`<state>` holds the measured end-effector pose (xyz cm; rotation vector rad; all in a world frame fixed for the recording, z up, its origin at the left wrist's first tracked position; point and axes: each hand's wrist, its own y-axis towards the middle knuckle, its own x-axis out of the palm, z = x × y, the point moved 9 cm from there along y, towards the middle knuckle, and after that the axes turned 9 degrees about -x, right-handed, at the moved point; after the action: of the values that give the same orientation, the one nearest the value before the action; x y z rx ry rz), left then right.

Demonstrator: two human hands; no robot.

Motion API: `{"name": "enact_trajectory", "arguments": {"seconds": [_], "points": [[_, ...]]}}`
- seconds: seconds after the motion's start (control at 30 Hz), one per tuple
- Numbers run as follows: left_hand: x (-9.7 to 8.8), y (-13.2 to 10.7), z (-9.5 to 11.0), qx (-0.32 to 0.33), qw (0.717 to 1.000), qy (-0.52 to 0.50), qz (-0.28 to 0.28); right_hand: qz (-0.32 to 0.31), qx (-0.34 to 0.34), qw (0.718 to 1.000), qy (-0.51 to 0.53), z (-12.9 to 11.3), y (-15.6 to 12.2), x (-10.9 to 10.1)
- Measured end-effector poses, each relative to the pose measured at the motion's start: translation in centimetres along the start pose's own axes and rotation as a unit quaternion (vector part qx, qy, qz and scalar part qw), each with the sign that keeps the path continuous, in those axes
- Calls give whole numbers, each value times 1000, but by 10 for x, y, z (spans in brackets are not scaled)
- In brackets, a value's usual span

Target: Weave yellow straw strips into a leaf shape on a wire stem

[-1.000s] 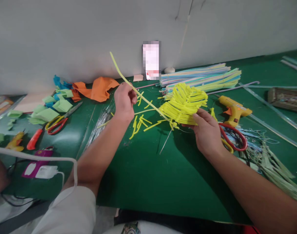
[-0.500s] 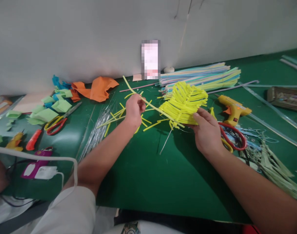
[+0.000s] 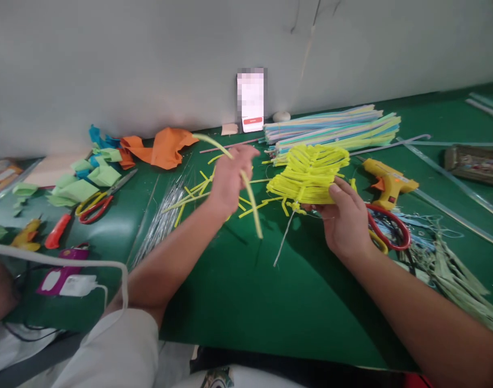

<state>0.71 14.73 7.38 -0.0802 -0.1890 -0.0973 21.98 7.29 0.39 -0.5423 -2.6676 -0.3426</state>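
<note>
A yellow pipe cleaner curves through my left hand, held between its fingers, with both ends sticking out. My right hand grips the lower right edge of a leaf shape made of bright yellow pipe cleaners bent around a middle rib. From its base a pale wire stem slants down over the table. Short yellow pipe cleaner pieces lie scattered beneath and beside my left hand. Beside my right wrist are scissors with red and yellow handles, partly hidden.
Bundles of pastel pipe cleaners lie behind the leaf, near an upright phone. A yellow glue gun rests at the right. Thin wires, open scissors, green paper pieces and orange paper occupy the left side.
The pipe cleaner in my left hand has swung away from the leaf, its lower end now hanging toward the table. My left fingers have loosened and stretched. The leaf has tilted and dipped slightly.
</note>
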Motion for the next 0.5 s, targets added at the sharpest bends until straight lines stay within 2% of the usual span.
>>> {"name": "enact_trajectory", "arguments": {"seconds": [0.1, 0.17, 0.27, 0.4, 0.5], "points": [[43, -23, -32, -46, 985, 129, -107, -9, -22, 1000, 12, -6, -5, 3], [56, -35, -42, -50, 976, 157, -140, -17, -38, 999, 25, -10, -8, 5], [60, -43, -44, -55, 972, 170, -155, -57, -59, 996, 37, -16, -12, 13], [61, -46, -38, -41, 967, 181, -176, -142, -84, 986, 23, -23, -17, 30], [65, -48, -36, -32, 968, 164, -187, -165, -104, 981, -5, -27, -19, 33]]}}
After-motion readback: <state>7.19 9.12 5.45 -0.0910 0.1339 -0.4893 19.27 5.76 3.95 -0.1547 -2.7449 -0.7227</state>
